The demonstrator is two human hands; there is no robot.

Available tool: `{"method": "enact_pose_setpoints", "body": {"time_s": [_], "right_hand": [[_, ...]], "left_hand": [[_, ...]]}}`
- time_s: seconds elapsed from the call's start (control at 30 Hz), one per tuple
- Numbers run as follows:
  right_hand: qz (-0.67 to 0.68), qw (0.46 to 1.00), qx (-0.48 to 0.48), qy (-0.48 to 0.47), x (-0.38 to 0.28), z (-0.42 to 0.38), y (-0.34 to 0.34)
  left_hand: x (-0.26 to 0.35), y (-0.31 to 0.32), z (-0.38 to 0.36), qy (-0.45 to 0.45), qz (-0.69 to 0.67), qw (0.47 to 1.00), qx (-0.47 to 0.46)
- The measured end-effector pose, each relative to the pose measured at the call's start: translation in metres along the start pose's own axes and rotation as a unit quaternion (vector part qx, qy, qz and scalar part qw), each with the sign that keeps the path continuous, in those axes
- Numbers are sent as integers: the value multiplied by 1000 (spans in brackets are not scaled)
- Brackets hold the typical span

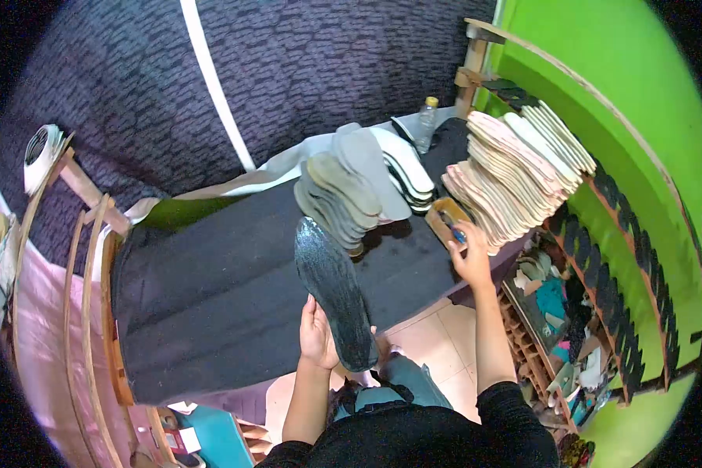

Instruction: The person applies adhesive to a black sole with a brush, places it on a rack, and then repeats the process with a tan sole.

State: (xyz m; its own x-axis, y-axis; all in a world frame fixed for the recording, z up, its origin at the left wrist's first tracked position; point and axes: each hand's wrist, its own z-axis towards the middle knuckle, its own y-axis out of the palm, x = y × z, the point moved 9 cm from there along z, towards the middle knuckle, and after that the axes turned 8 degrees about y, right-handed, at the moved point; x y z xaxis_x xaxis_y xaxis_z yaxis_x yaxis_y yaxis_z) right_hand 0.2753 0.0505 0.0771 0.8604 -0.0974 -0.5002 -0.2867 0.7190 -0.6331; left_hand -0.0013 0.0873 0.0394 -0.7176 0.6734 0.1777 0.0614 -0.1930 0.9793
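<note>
My left hand (317,337) holds a dark grey shoe insole (334,292) by its lower end, tilted up over the black work table (210,273). My right hand (469,253) reaches to the right side of the table and grips a small blue-handled tool (454,231) over a brown insole-shaped piece (447,215). A stack of grey insoles (342,196) lies just beyond the held insole.
A tall stack of pale pink insoles (499,175) stands at the table's right end, with white and black soles (409,168) and a plastic bottle (426,121) behind. Dark soles line a green wall rack (639,257). Wooden frames (86,296) stand at left.
</note>
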Motion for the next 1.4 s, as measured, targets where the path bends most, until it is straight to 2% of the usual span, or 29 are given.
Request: {"method": "enact_pose_setpoints", "body": {"time_s": [0.1,0.17,0.23,0.27,0.33,0.4,0.47,0.53,0.6,0.67,0.8,0.87,0.93,1.03,1.07,1.13,1.2,1.27,1.37,1.4], "right_hand": [[-40,998,48,13,-20,-9,-29],[39,995,85,17,-35,-22,-57],[113,991,20,63,-54,-44,-73],[143,988,0,50,-63,-56,-80],[208,975,-31,65,-77,-75,-99],[184,976,-78,85,-77,-88,-108],[192,969,-82,128,-67,-93,-130],[158,975,-40,150,-48,-98,-163],[122,978,1,170,-25,-105,-195],[20,980,57,191,-1,-110,-232],[25,956,188,223,46,-118,-309],[-24,951,209,226,66,-120,-344],[-39,945,248,211,84,-122,-375],[-50,932,288,214,108,-117,-415],[-62,928,302,207,115,-114,-427],[-81,922,321,201,128,-103,-445],[-44,913,351,204,143,-92,-462],[-52,908,368,192,151,-74,-476],[-129,893,396,167,152,-46,-496],[-129,892,398,169,156,-37,-499]], "left_hand": [[-20,12,12,-31,-4,999,1],[-36,19,22,-53,-12,998,13],[-56,38,37,-74,9,997,-21],[-67,49,43,-79,29,995,-45],[-92,66,56,-88,34,995,-37],[-121,86,71,-95,40,994,-28],[-153,102,87,-98,84,992,-15],[-195,117,99,-126,52,990,-31],[-241,147,111,-153,-1,983,-105],[-291,167,121,-184,-11,974,-134],[-389,208,133,-238,-33,958,-154],[-432,230,137,-265,-85,943,-184],[-463,254,142,-267,-61,939,-207],[-497,266,171,-193,107,959,-177],[-507,273,180,-194,105,959,-180],[-517,290,203,-143,171,945,-240],[-531,310,220,-158,171,933,-272],[-543,332,239,-137,238,902,-335],[-553,361,274,-89,315,890,-318],[-556,377,282,-77,310,884,-341]]}}
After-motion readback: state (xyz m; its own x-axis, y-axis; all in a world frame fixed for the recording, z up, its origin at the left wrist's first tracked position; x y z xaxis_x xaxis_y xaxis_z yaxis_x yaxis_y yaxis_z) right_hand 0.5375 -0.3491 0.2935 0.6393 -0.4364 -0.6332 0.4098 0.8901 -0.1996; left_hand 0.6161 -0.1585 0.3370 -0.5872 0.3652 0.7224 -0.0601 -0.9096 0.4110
